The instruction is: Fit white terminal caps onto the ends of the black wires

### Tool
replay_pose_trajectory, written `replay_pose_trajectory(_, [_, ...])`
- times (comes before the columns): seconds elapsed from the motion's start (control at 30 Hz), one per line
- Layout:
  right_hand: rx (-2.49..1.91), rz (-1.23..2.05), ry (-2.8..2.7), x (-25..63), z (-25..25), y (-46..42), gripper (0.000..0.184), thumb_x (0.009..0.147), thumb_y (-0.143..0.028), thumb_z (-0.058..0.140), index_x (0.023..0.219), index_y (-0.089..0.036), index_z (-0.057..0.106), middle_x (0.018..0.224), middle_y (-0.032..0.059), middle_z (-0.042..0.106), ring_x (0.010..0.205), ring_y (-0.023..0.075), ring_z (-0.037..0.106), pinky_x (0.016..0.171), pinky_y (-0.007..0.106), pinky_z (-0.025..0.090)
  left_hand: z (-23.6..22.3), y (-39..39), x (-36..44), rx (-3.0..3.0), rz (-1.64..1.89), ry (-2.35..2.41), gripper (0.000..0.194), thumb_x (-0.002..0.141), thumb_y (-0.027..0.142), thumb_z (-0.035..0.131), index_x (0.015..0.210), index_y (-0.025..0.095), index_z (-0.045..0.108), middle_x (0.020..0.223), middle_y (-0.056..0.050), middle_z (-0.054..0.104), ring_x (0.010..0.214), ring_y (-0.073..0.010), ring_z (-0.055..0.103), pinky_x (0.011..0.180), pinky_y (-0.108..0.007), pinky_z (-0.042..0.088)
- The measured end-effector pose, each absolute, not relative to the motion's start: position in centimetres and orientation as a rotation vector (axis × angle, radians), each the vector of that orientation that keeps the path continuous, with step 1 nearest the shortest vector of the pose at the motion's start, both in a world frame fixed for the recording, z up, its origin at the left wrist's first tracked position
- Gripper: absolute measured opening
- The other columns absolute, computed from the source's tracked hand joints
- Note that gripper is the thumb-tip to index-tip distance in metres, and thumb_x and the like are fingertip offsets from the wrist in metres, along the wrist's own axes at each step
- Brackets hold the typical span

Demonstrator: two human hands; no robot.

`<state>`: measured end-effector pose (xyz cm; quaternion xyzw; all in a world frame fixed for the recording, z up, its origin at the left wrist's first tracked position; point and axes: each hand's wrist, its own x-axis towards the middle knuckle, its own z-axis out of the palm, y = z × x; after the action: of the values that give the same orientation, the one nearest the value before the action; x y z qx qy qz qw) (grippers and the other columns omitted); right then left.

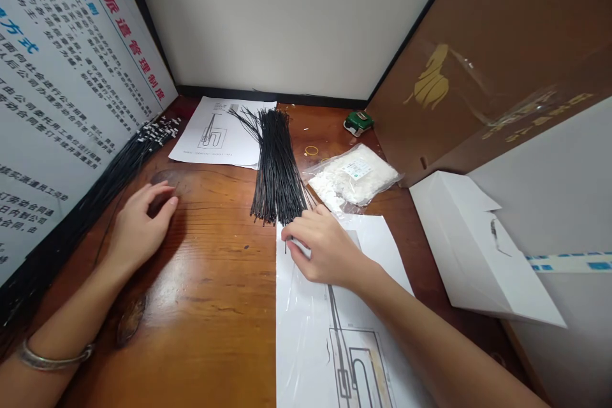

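A thick bundle of black wires point(276, 169) lies at the middle of the table, its near ends fanned out. At those near ends, my right hand point(325, 243) has its thumb and forefinger drawn together around a thin black wire point(285, 246), whose short tip shows below the fingers. My left hand point(142, 224) rests near the tabletop on the left, thumb apart from the curved fingers, with nothing visible between them. Beyond it, another bundle of long black wires point(112, 185) with small white ends point(155, 131) runs along the left panel.
A clear bag of small white pieces point(358, 172) lies right of the bundle. Behind it sit a green tape measure point(358, 122) and a yellow rubber band point(311, 150). Printed drawings lie at the back point(191, 146) and under my right arm point(301, 331). An open white box point(459, 248) stands right.
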<state>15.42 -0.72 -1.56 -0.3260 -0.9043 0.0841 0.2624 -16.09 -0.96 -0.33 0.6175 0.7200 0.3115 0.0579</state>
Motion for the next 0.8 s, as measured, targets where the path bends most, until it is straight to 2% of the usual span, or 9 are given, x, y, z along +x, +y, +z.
replay_pose_trajectory(0.07, [-0.893, 0.22, -2.446, 15.4, -1.5, -0.7, 0.011, 0.071, -0.01, 0.05, 0.074, -0.018, 0.057, 0.064, -0.0008, 0.06, 0.061, 0.0144, 0.043, 0.066, 0.032, 0.025, -0.1, -0.8, -18.3, 1.853, 0.896, 2.274, 0.028, 0.082, 0.038, 0.055, 0.1, 0.021, 0.068, 0.121, -0.005, 0.066, 0.124, -0.0313, 0.052, 0.106, -0.047, 0.038])
replay_pose_trajectory(0.2, [-0.902, 0.209, -2.463, 15.4, -1.5, -0.8, 0.01, 0.072, -0.011, 0.05, 0.073, -0.018, 0.057, 0.063, -0.001, 0.058, 0.06, 0.0144, 0.041, 0.065, 0.031, 0.024, 0.5, -0.5, -22.0, 1.655, 0.719, 2.456, 0.042, 0.08, 0.048, 0.052, 0.11, 0.023, 0.067, 0.119, -0.005, 0.068, 0.113, -0.0332, 0.059, 0.093, -0.047, 0.044])
replay_pose_trajectory(0.37, [-0.882, 0.174, -2.504, 15.4, -1.3, -0.9, 0.013, 0.075, -0.011, 0.05, 0.077, -0.019, 0.06, 0.063, -0.0003, 0.059, 0.062, 0.0153, 0.041, 0.065, 0.032, 0.023, 1.4, -0.6, -22.4, 1.675, 0.662, 2.497, 0.042, 0.078, 0.054, 0.05, 0.106, 0.029, 0.07, 0.094, -0.002, 0.074, 0.098, -0.0324, 0.065, 0.079, -0.042, 0.046])
replay_pose_trajectory(0.43, [-0.882, 0.17, -2.532, 15.4, -1.2, -0.9, 0.012, 0.079, -0.012, 0.05, 0.076, -0.018, 0.06, 0.064, -0.0003, 0.06, 0.063, 0.0153, 0.042, 0.066, 0.032, 0.023, 2.2, -0.8, -20.8, 1.702, 0.713, 2.448, 0.036, 0.078, 0.053, 0.051, 0.102, 0.034, 0.07, 0.092, 0.0, 0.074, 0.096, -0.0308, 0.066, 0.081, -0.041, 0.046])
replay_pose_trajectory(0.5, [-0.878, 0.16, -2.56, 15.3, -1.3, -0.8, 0.014, 0.084, -0.014, 0.049, 0.076, -0.018, 0.06, 0.064, -0.0008, 0.061, 0.062, 0.015, 0.043, 0.066, 0.031, 0.023, 3.0, -1.1, -18.4, 1.772, 0.814, 2.304, 0.03, 0.079, 0.05, 0.054, 0.099, 0.034, 0.07, 0.105, 0.001, 0.073, 0.102, -0.029, 0.064, 0.09, -0.04, 0.045])
replay_pose_trajectory(0.57, [-0.848, 0.134, -2.563, 15.2, -1.4, -0.7, 0.018, 0.088, -0.014, 0.047, 0.076, -0.018, 0.06, 0.063, -0.0013, 0.061, 0.061, 0.0145, 0.043, 0.065, 0.031, 0.023, 3.7, -1.6, -15.5, 1.85, 0.832, 2.105, 0.028, 0.08, 0.045, 0.055, 0.099, 0.03, 0.07, 0.112, -0.001, 0.07, 0.108, -0.0283, 0.062, 0.096, -0.04, 0.044])
replay_pose_trajectory(0.6, [-0.825, 0.112, -2.55, 15.1, -1.5, -0.6, 0.02, 0.09, -0.014, 0.046, 0.077, -0.018, 0.06, 0.063, -0.0012, 0.061, 0.061, 0.0143, 0.043, 0.064, 0.031, 0.023, 3.8, -1.9, -14.0, 1.857, 0.856, 2.039, 0.028, 0.081, 0.043, 0.055, 0.098, 0.026, 0.07, 0.11, -0.002, 0.071, 0.105, -0.0279, 0.063, 0.094, -0.04, 0.046])
replay_pose_trajectory(0.7, [-0.766, 0.06, -2.466, 15.0, -1.7, -0.4, 0.023, 0.093, -0.015, 0.043, 0.078, -0.018, 0.06, 0.066, -0.0006, 0.062, 0.059, 0.0138, 0.045, 0.063, 0.031, 0.026, 3.4, -2.5, -9.4, 1.811, 0.788, 1.76, 0.027, 0.084, 0.044, 0.054, 0.09, 0.021, 0.069, 0.092, -0.005, 0.073, 0.083, -0.0237, 0.066, 0.073, -0.035, 0.052])
replay_pose_trajectory(0.8, [-0.719, 0.041, -2.375, 15.0, -1.6, -0.3, 0.023, 0.093, -0.013, 0.043, 0.079, -0.019, 0.06, 0.067, -0.0009, 0.065, 0.058, 0.0133, 0.046, 0.062, 0.031, 0.028, 1.9, -2.4, -5.4, 1.505, 0.739, 1.45, 0.033, 0.089, 0.045, 0.048, 0.09, 0.017, 0.066, 0.086, -0.007, 0.072, 0.055, -0.0144, 0.06, 0.048, -0.026, 0.046])
